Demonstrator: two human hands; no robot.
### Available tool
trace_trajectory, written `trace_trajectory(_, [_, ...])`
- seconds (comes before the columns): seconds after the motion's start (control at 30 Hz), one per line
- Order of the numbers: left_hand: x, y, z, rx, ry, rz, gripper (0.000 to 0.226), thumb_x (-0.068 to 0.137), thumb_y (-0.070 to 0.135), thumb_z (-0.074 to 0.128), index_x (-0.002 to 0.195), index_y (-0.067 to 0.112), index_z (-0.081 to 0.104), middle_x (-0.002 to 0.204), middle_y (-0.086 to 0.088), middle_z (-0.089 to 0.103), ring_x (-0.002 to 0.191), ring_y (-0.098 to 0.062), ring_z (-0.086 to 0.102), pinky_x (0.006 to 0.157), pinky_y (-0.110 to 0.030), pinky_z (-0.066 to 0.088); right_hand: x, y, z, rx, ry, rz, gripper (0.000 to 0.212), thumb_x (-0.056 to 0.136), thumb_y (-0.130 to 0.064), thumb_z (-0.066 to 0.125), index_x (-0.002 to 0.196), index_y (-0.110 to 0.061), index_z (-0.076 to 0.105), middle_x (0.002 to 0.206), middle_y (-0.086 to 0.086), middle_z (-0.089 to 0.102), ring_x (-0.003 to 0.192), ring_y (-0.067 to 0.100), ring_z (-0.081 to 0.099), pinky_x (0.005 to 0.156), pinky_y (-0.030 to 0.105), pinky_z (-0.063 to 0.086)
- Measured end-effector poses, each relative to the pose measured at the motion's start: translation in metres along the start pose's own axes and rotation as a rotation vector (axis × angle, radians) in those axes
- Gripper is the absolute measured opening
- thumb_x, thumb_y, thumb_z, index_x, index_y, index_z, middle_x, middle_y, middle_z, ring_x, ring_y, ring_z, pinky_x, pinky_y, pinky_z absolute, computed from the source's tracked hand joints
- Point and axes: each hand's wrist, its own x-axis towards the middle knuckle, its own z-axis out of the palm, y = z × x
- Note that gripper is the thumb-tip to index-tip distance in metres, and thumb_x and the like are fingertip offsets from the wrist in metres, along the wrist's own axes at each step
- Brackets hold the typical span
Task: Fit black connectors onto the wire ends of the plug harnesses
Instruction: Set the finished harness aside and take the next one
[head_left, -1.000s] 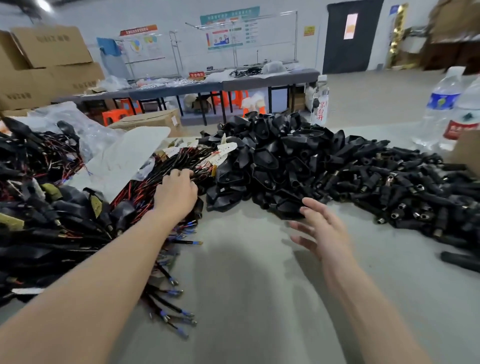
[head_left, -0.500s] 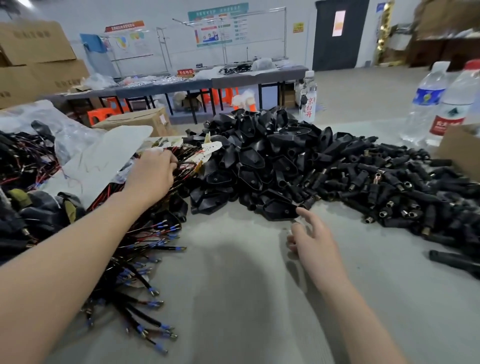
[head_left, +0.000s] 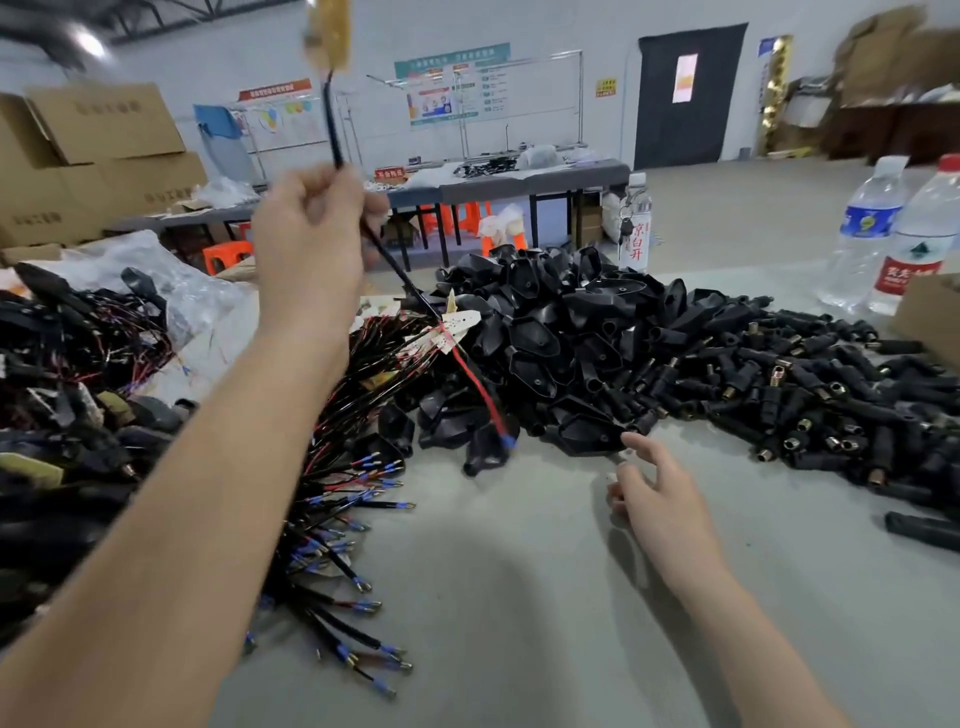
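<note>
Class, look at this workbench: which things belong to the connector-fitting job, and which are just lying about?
Job in hand:
black-and-red wire harness, gripped by the left hand
heap of harnesses with blue-sleeved wire ends
pile of black tubular connectors with brass tips
right hand, open near the piles

Lying about:
clear plastic water bottles
brown cardboard boxes
crumpled clear plastic bag

One view: a wide-angle camera on the person's head, facing forward and tilted down across the pale grey desk (head_left: 519, 597). Both bare forearms enter from the bottom edge, very close to the lens. The left hand (head_left: 311, 244), gripping a black-sheathed wire harness (head_left: 332, 124), sits high and near. The right hand (head_left: 660, 499) is lower and farther out. The dark door (head_left: 685, 93) on the far wall is distant, at the top.
</note>
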Motion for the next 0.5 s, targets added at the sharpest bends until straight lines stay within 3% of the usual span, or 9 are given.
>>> trace_trajectory(0.1, [-0.057,-0.04,-0.005,-0.25,0.055,-0.352,0.011,0.101,0.02,0.056,0.101,0.01,0.061,0.086,-0.001,0.066,0.074,-0.009,0.063,0.069,-0.02,0.055,0.002,0.001,0.0,0.04,0.026,-0.001,0.036,0.097,-0.019,0.046,0.126,-0.039,0.053,0.125,0.004,0.06,0.074,0.016,0.067,0.082,0.046,0.057])
trace_trajectory(0.2, [-0.114,-0.083,-0.007,-0.299,0.147,-0.64,0.016,0.101,0.013,0.055,0.086,0.008,0.059,0.069,0.001,0.061,0.061,-0.008,0.061,0.069,-0.022,0.058,0.004,0.002,-0.001,0.111,0.034,-0.028,0.043,0.097,-0.005,0.045,0.122,-0.039,0.053,0.129,-0.003,0.052,0.064,0.013,0.063,0.068,0.035,0.056])
trace_trajectory(0.27, [-0.142,-0.106,-0.011,-0.23,0.17,-0.723,0.026,0.101,0.01,0.054,0.076,0.005,0.058,0.063,0.001,0.06,0.066,-0.013,0.059,0.08,-0.029,0.057,0.005,0.002,-0.004,0.115,0.045,-0.028,0.045,0.097,-0.002,0.044,0.123,-0.037,0.054,0.131,-0.005,0.051,0.06,0.01,0.061,0.064,0.03,0.055])
trace_trajectory(0.37, [-0.167,-0.128,-0.02,0.088,0.161,-0.658,0.024,0.096,0.014,0.054,0.074,0.004,0.055,0.062,0.006,0.063,0.076,-0.029,0.063,0.081,-0.038,0.049,0.008,0.001,-0.009,-0.004,0.086,-0.06,0.039,0.099,-0.01,0.043,0.124,-0.038,0.053,0.132,-0.005,0.053,0.077,0.016,0.061,0.078,0.04,0.055])
trace_trajectory(0.43, [-0.177,-0.128,-0.018,0.351,0.085,-0.469,0.009,0.095,0.018,0.054,0.097,0.012,0.06,0.094,0.002,0.063,0.092,-0.03,0.062,0.089,-0.039,0.048,0.013,-0.003,-0.012,-0.122,0.123,-0.149,0.039,0.098,-0.011,0.04,0.127,-0.034,0.053,0.128,-0.002,0.054,0.079,0.004,0.061,0.071,0.024,0.05])
trace_trajectory(0.5, [-0.187,-0.124,-0.009,0.558,-0.107,-0.203,0.035,0.097,0.022,0.052,0.132,0.017,0.055,0.121,0.003,0.053,0.111,-0.017,0.053,0.096,-0.023,0.037,0.022,-0.011,-0.012,-0.224,0.135,-0.213,0.037,0.098,-0.012,0.04,0.128,-0.029,0.054,0.123,0.001,0.052,0.069,0.0,0.059,0.061,0.015,0.043])
